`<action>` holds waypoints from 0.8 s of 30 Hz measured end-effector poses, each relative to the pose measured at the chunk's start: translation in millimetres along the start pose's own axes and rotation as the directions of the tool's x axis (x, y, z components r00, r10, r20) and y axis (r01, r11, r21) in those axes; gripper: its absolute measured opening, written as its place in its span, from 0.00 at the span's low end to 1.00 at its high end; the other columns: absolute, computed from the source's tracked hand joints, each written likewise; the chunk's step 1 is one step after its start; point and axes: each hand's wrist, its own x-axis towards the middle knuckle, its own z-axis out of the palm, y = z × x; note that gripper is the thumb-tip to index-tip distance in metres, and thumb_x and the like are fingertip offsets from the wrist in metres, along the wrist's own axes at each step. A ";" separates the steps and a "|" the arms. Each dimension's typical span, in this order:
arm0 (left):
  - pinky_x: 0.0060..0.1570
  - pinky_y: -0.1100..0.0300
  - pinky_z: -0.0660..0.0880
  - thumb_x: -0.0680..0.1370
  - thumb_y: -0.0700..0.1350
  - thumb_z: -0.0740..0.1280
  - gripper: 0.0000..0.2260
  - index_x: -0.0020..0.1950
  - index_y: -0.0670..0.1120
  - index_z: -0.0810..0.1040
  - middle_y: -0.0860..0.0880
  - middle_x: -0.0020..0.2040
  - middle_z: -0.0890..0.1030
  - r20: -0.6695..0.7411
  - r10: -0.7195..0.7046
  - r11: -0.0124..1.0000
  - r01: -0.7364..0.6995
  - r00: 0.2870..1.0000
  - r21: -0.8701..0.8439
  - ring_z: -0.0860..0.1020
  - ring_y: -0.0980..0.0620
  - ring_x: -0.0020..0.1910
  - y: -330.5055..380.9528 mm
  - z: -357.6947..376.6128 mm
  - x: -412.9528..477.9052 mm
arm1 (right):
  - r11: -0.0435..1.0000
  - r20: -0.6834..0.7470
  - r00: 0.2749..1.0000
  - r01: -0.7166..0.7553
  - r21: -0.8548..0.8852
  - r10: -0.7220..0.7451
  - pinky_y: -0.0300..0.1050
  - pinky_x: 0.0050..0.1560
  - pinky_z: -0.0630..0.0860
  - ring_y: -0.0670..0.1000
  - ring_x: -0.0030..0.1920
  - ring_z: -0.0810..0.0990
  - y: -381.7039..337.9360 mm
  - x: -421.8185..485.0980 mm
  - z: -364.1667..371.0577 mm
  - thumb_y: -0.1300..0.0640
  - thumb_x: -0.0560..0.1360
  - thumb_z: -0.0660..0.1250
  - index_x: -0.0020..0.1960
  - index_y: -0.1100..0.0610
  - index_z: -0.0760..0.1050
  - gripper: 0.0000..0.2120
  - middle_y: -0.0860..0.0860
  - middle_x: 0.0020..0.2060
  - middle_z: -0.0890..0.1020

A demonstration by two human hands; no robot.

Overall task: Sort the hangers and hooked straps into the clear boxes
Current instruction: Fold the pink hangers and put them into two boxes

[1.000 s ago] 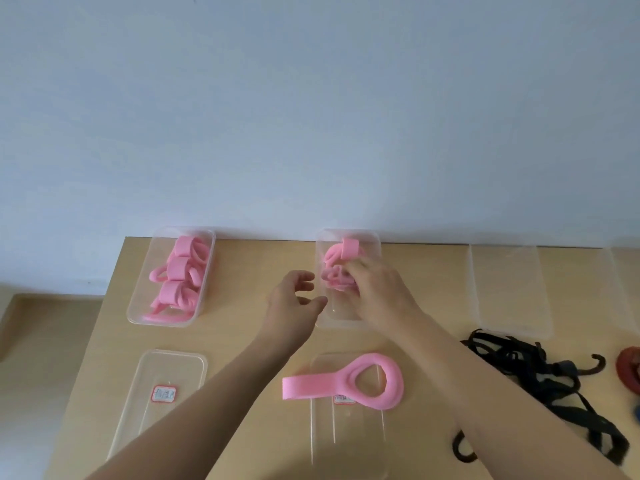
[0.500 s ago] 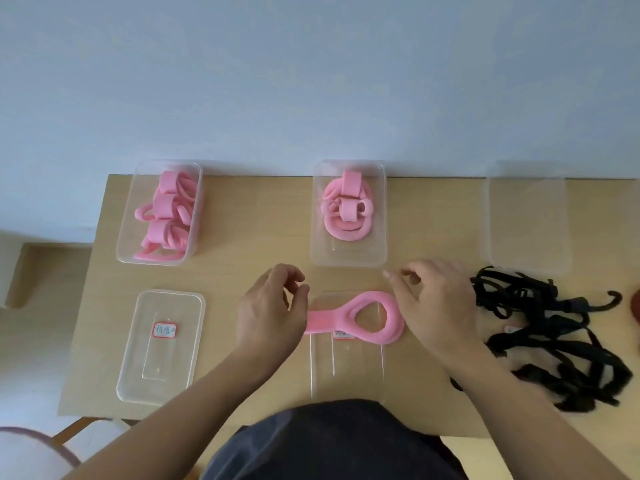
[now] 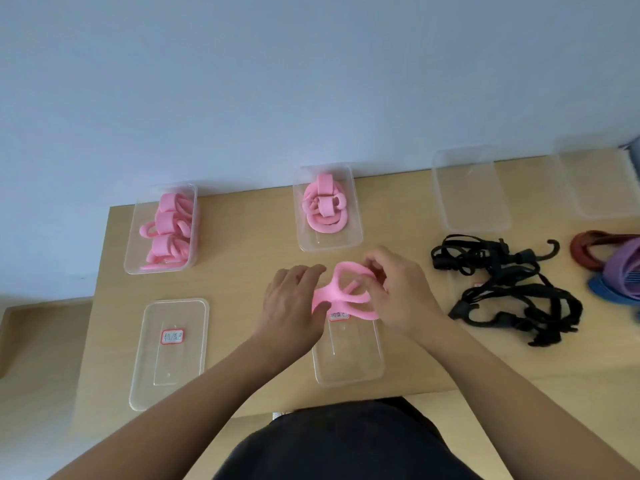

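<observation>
Both my hands hold a pink foam hanger [image 3: 341,294] just above a clear lid [image 3: 348,351] near the table's front. My left hand [image 3: 292,303] grips its strap end. My right hand [image 3: 398,289] pinches its ring and bends it upward. Behind them stands a clear box [image 3: 356,233] holding folded pink hangers [image 3: 323,207]. Another clear box [image 3: 133,251] at the back left is packed with several pink hangers [image 3: 169,230]. A tangle of black hooked straps [image 3: 505,289] lies to the right of my right hand.
A clear lid with a red label [image 3: 171,348] lies at the front left. Two empty clear boxes [image 3: 469,190] [image 3: 599,181] stand at the back right. Red, purple and blue straps [image 3: 620,268] lie at the right edge. The wall runs behind the table.
My hands left the middle box and came down to the flat pink hanger on the lid. They now grip it and have lifted and bent its ring. The camera tilted down.
</observation>
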 end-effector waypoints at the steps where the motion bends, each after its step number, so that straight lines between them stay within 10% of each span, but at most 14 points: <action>1: 0.59 0.50 0.71 0.74 0.40 0.76 0.25 0.71 0.41 0.77 0.42 0.62 0.82 0.011 -0.012 0.999 0.012 1.000 -0.030 0.78 0.37 0.60 1.5 -4.7 -0.1 | 0.998 -0.019 0.999 0.045 0.039 -0.045 0.43 0.38 0.69 0.49 0.36 0.74 -9.8 1.9 -5.4 0.66 0.77 0.68 0.47 0.58 0.76 0.04 0.46 0.37 0.78; 7: 0.46 0.52 0.74 0.79 0.44 0.72 0.05 0.53 0.47 0.85 0.48 0.46 0.85 0.063 -0.206 0.903 0.215 0.976 -0.371 0.80 0.46 0.45 11.8 -43.5 4.5 | 0.952 -0.164 0.981 0.142 0.269 -0.100 0.41 0.33 0.78 0.49 0.32 0.80 -73.8 3.5 -41.9 0.63 0.77 0.71 0.45 0.46 0.80 0.12 0.42 0.37 0.80; 14: 0.47 0.59 0.80 0.83 0.44 0.68 0.04 0.55 0.48 0.82 0.52 0.41 0.88 0.032 -0.075 0.744 0.077 0.997 -0.664 0.86 0.54 0.45 37.4 -99.8 -5.5 | 0.935 -0.372 0.923 0.210 0.285 -0.094 0.45 0.48 0.80 0.43 0.38 0.83 -139.7 -23.5 -84.4 0.60 0.76 0.72 0.43 0.52 0.85 0.05 0.41 0.38 0.85; 19: 0.42 0.58 0.74 0.78 0.47 0.74 0.10 0.48 0.39 0.83 0.41 0.43 0.86 -0.088 -0.059 0.652 -0.029 0.994 -0.758 0.82 0.52 0.41 64.7 -137.8 -15.4 | 0.901 -0.498 0.836 0.378 0.215 -0.231 0.44 0.50 0.82 0.47 0.49 0.85 -180.0 -52.6 -103.2 0.64 0.75 0.74 0.46 0.57 0.86 0.04 0.47 0.45 0.85; 24: 0.52 0.42 0.82 0.75 0.53 0.74 0.08 0.46 0.48 0.87 0.46 0.43 0.88 -0.134 0.101 0.528 -0.167 0.986 -0.833 0.86 0.43 0.45 83.6 -168.3 -46.5 | 0.855 -0.575 0.644 0.465 -0.229 -0.505 0.44 0.53 0.80 0.47 0.51 0.84 -195.6 -89.1 -106.4 0.64 0.72 0.78 0.48 0.57 0.88 0.06 0.48 0.47 0.86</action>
